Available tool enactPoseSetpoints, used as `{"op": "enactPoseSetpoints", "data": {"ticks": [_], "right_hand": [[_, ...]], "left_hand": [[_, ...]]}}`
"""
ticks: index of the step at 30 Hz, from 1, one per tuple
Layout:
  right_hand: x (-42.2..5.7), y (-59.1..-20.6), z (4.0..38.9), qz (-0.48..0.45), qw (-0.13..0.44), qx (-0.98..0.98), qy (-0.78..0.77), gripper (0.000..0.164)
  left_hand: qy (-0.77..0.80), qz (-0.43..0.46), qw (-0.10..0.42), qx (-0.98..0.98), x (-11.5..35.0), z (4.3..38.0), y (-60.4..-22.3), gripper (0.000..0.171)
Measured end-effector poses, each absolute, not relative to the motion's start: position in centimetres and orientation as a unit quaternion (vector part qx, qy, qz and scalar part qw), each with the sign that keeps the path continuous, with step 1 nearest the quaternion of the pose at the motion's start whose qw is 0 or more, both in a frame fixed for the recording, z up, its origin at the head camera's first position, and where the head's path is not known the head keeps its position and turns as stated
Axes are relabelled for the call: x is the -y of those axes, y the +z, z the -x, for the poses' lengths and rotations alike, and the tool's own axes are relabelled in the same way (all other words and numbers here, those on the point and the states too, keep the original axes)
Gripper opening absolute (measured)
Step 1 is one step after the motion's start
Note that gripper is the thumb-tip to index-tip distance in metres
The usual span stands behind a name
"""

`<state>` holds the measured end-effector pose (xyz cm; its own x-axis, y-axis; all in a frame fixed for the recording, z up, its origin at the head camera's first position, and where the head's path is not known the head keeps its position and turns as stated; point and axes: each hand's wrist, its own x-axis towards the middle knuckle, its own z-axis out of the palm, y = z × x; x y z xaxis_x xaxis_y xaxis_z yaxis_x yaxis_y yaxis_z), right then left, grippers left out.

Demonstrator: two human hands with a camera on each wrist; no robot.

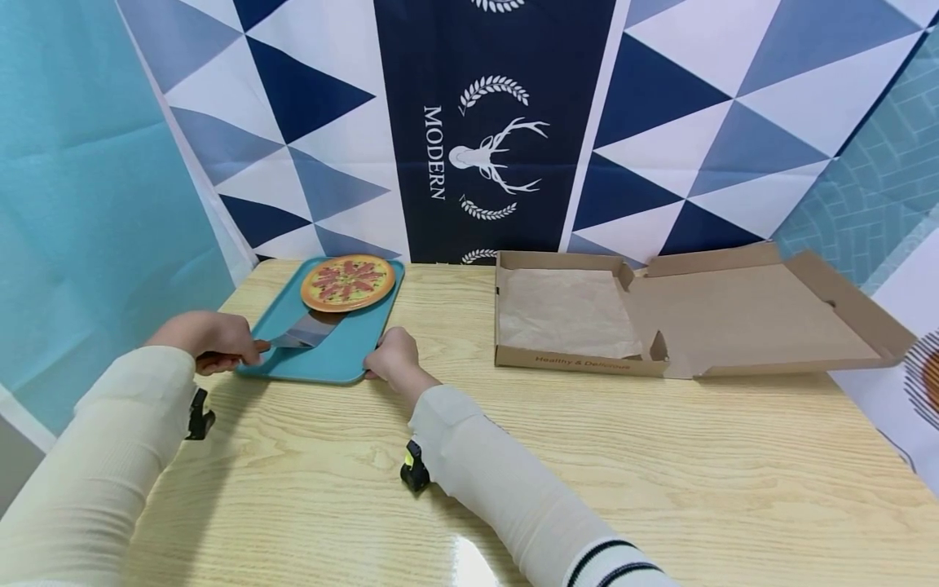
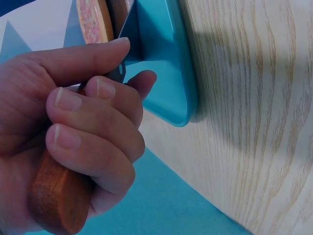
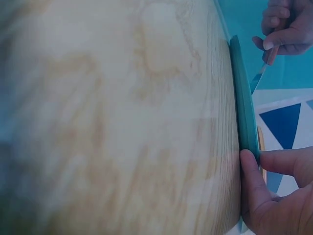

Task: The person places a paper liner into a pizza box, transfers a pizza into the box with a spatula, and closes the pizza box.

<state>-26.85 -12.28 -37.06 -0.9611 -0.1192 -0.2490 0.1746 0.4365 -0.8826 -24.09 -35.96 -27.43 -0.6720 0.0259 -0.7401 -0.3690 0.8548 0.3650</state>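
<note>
My left hand [image 1: 220, 338] grips the wooden handle [image 2: 58, 196] of a pizza server, fingers curled round it. The server's metal blade [image 1: 306, 330] slopes over the blue tray [image 1: 330, 368] and meets the near edge of a round pizza [image 1: 347, 283]. How far the blade reaches beneath the pizza is hidden. At the tray's right side, near its front corner, my right hand [image 1: 398, 360] pinches the rim; the right wrist view shows thumb and finger on either side of the tray edge [image 3: 244, 103]. The pizza lies whole on the tray's far half.
An opened cardboard pizza box [image 1: 579, 361] stands to the right, lined with brown paper [image 1: 568, 314]. Its lid [image 1: 763, 314] is folded out rightward. All sit on a wooden table [image 1: 352, 489], with a patterned cloth [image 1: 484, 49] behind.
</note>
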Motion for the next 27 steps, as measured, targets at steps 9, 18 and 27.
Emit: {"op": "enactPoseSetpoints", "data": {"ticks": [9, 18, 27], "right_hand": [[12.4, -37.0, 26.9, -0.020, 0.145, -0.830, -0.539, 0.020], [12.3, -36.9, 27.1, -0.026, 0.145, -0.829, -0.539, 0.019], [12.4, -36.9, 27.1, -0.024, 0.149, -0.828, -0.540, 0.025]], "left_hand": [[0.241, 0.091, 0.400, -0.880, 36.0, 24.6, -27.3, 0.027], [0.242, 0.092, 0.400, -0.879, 35.5, 25.1, -27.2, 0.047], [0.237, 0.093, 0.394, -0.883, 35.1, 25.5, -27.3, 0.045]]}}
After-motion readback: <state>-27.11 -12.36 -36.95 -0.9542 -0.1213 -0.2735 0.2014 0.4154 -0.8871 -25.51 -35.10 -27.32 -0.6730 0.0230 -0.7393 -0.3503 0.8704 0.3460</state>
